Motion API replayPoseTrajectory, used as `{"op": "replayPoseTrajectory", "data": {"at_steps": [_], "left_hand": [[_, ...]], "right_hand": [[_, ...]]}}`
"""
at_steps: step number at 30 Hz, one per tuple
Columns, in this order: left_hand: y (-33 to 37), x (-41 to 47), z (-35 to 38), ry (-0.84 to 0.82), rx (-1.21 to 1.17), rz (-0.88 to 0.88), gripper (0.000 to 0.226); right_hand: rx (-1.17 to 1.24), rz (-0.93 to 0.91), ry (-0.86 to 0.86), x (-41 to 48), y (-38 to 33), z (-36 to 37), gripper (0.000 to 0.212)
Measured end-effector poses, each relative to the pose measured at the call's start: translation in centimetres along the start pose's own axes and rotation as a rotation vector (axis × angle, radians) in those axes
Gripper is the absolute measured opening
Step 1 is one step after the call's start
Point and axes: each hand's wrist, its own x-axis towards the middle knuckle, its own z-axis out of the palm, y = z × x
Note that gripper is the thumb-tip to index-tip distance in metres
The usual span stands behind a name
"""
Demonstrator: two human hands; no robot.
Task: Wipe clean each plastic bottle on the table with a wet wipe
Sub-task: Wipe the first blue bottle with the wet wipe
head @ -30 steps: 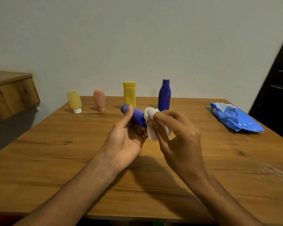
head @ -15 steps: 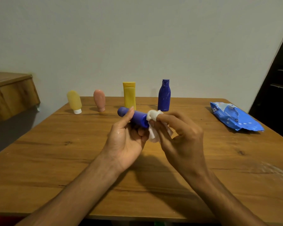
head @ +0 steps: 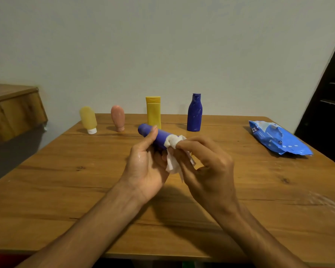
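You hold the purple bottle sideways above the desk, left hand closed around it, right hand fingers pinching the wet wipe against one end; next, probably work along its body

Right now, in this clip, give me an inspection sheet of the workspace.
Surface: wooden table, faint smear near right edge.
Job's things: purple bottle held off the table; wet wipe pressed to it; pale yellow bottle, pink bottle, yellow bottle, dark blue bottle standing at the back.
Clutter: blue wipes pack.
Grippers: left hand grips bottle; right hand holds wipe.
Cables: nothing seen.
Surroundings: plain wall, wooden ledge left.
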Motion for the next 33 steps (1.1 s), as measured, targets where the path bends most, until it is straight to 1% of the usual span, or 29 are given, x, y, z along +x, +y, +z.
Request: {"op": "replayPoseTrajectory", "data": {"at_steps": [2, 4, 9, 11, 13, 15, 18, 22, 23, 25, 27, 29, 30, 33], "left_hand": [[-0.1, 0.2, 0.0, 0.020, -0.024, 0.043, 0.062], [-0.1, 0.2, 0.1, 0.032, -0.040, 0.082, 0.064], [-0.2, -0.2, 0.0, 0.000, 0.026, 0.028, 0.055], [-0.3, -0.1, -0.1, 0.022, -0.010, 0.052, 0.058], [-0.3, 0.1, 0.0, 0.040, -0.038, 0.072, 0.059], [-0.4, 0.0, 0.0, 0.023, -0.015, 0.057, 0.057], [-0.5, -0.2, -0.1, -0.015, 0.022, 0.018, 0.048], [-0.5, 0.1, -0.4, 0.021, 0.001, 0.046, 0.049], [-0.4, 0.1, -0.3, 0.017, 0.014, 0.073, 0.045], [-0.3, 0.3, -0.1, 0.012, 0.064, 0.117, 0.029], [-0.2, 0.3, 0.1, 0.013, 0.087, 0.128, 0.023], [-0.1, 0.3, 0.2, 0.007, 0.084, 0.131, 0.026], [0.0, 0.2, 0.2, 0.005, 0.070, 0.127, 0.032], [0.0, 0.1, 0.0, 0.017, 0.010, 0.061, 0.055]], "right_hand": [[-0.014, 0.050, 0.025, 0.3, 0.6, -0.4, 0.014], [-0.026, 0.086, 0.070, 0.6, 0.9, -0.6, 0.014], [0.018, 0.018, 0.017, 0.3, 0.1, 0.0, 0.017], [0.009, 0.056, 0.045, 0.4, 0.7, -0.3, 0.013], [-0.008, 0.092, 0.077, 0.5, 0.9, -0.5, 0.014], [0.017, 0.088, 0.081, 0.5, 0.4, -0.2, 0.015], [0.065, 0.057, 0.059, 0.4, -0.1, 0.2, 0.014], [-0.023, 0.081, 0.054, 0.6, 1.1, -0.3, 0.016], [-0.046, 0.094, 0.058, 0.6, 1.4, -0.5, 0.017], [-0.056, 0.118, 0.078, 1.0, 1.8, -1.0, 0.017], [-0.049, 0.123, 0.116, 1.3, 1.7, -1.3, 0.015], [-0.044, 0.111, 0.135, 1.5, 1.3, -1.4, 0.015], [-0.043, 0.104, 0.127, 1.5, 1.1, -1.4, 0.015], [-0.023, 0.087, 0.025, 1.3, 0.4, -0.9, 0.017]]}}
